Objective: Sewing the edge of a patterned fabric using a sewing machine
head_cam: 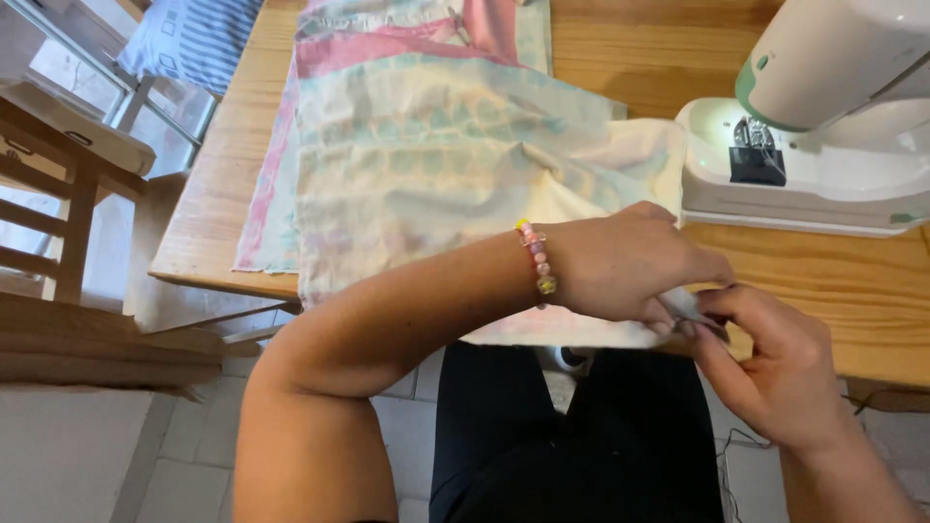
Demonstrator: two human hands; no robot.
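The one camera sits on my head, looking steeply down and forward from close above my left hand (620, 266) and right hand (775, 373) at the near edge of the wooden table (852, 281), with my lap and the tiled floor (184, 465) below.

Bright daylight, soft shadows, slight blur throughout.

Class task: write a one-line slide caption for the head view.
Both hands, left hand and right hand, pinch a pastel fabric edge beside a white sewing machine.
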